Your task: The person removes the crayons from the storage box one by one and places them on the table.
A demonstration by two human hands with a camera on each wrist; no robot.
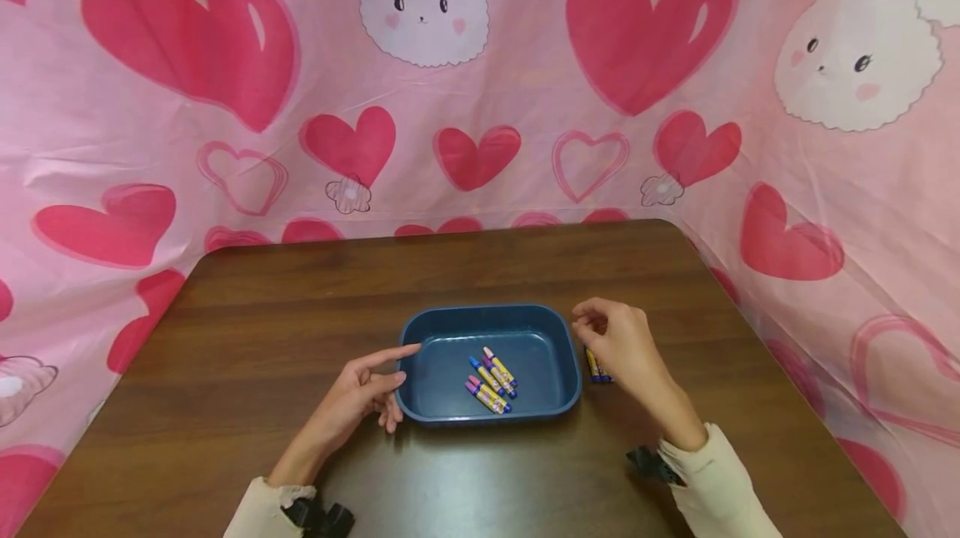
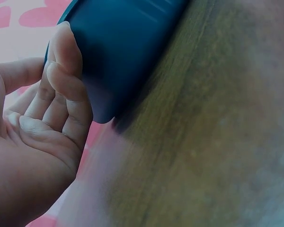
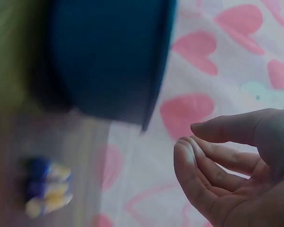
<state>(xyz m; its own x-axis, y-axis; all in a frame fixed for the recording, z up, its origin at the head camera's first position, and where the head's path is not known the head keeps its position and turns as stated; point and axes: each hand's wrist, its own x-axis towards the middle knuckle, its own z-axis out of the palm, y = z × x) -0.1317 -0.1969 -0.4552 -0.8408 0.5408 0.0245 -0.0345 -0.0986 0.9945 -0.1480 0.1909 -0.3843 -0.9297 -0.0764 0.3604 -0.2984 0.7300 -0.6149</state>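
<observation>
A dark blue rectangular tray (image 1: 442, 367) stands on the table, with several yellow-wrapped crayons (image 1: 491, 396) lying in its middle, their tips pink and blue. At its left end is my left hand (image 1: 352, 396), index finger and thumb at the rim and the other fingers loosely bent outside the wall. My right hand (image 1: 622, 346) hovers just past the tray's right end, fingers loosely curled with nothing between them. Partly hidden under it, more crayons (image 1: 593, 365) lie side by side on the table; they show blurred in the right wrist view, below the tray (image 3: 109, 56).
The brown wooden table (image 1: 300, 296) extends around the tray on all sides. Behind it and at both sides hangs a pink cloth (image 1: 525, 88) printed with hearts and rabbits. Black straps (image 1: 318, 515) sit at both wrists, by the light sleeves.
</observation>
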